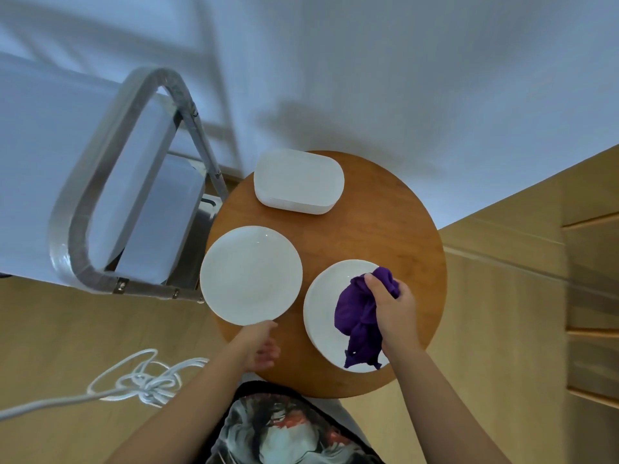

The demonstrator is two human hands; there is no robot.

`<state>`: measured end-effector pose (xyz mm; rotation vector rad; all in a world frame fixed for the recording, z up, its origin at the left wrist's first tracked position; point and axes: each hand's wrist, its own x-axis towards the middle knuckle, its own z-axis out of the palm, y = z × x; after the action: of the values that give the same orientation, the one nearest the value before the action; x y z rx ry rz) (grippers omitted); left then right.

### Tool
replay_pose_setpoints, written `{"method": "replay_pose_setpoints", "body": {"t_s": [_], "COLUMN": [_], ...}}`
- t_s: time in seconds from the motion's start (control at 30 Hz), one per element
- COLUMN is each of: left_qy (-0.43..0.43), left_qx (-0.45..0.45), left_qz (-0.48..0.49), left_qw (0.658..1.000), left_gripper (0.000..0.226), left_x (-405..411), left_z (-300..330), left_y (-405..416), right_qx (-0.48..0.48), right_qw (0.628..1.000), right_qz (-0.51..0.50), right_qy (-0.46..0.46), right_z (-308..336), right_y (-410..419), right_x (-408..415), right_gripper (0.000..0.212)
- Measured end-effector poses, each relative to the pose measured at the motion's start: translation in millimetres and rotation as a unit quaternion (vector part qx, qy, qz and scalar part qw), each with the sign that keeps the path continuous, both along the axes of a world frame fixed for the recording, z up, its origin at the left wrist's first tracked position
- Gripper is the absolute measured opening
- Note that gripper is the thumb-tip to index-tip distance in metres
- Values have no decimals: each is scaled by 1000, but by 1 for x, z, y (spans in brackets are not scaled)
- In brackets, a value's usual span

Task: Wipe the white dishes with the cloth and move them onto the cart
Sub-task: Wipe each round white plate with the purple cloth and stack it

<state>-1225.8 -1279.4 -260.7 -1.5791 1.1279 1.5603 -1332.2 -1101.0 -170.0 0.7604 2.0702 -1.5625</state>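
Observation:
Two round white plates and a white rounded-rectangular dish (298, 180) sit on a round wooden table (385, 229). My right hand (393, 309) grips a bunched purple cloth (356, 316) and presses it on the right plate (323, 316). The left plate (251, 274) overhangs the table's left edge. My left hand (261, 346) is just below that plate's near rim, thumb tip at the rim, fingers loosely curled and holding nothing. The metal cart (150, 289) with a grey handle stands left of the table, close to the left plate.
A tangled white cable (144, 380) lies on the wooden floor at the lower left. Light wooden drawers (589, 296) stand to the right of the table. A white wall is behind the table.

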Motion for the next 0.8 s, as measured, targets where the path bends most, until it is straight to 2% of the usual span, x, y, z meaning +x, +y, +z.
{"method": "replay_pose_setpoints", "body": {"t_s": [0.03,0.1,0.2,0.27,0.37,0.53,0.6,0.73,0.8], "left_qy": [17,87,158,166,164,135,141,226,280], "left_qx": [2,-86,-253,-288,-291,-331,-345,-335,-307], "left_qz": [-54,-200,-395,-445,-510,-529,-509,-390,-262], "left_qw": [998,972,869,831,793,770,776,827,871], "left_gripper": [40,39,41,38,33,28,28,27,22], "left_x": [-6,-19,-36,-41,-46,-57,-57,-51,-47], "left_z": [1,0,-1,-6,-12,-5,-2,-1,1], "left_y": [15,40,58,59,54,52,53,62,73], "right_qx": [-4,-15,-17,-18,-33,-51,-55,-57,-56], "right_qw": [1000,1000,999,999,999,998,998,998,998], "right_qz": [0,0,-4,-9,-17,-26,-27,-30,-33], "right_qy": [9,22,31,28,10,-8,-13,-16,-16], "right_z": [0,1,1,0,0,-1,-2,-3,-2], "right_y": [5,16,33,44,58,73,76,81,84], "right_x": [-1,-2,-5,-7,-8,-7,-6,-5,-4], "right_gripper": [33,28,27,27,22,24,24,21,23]}}
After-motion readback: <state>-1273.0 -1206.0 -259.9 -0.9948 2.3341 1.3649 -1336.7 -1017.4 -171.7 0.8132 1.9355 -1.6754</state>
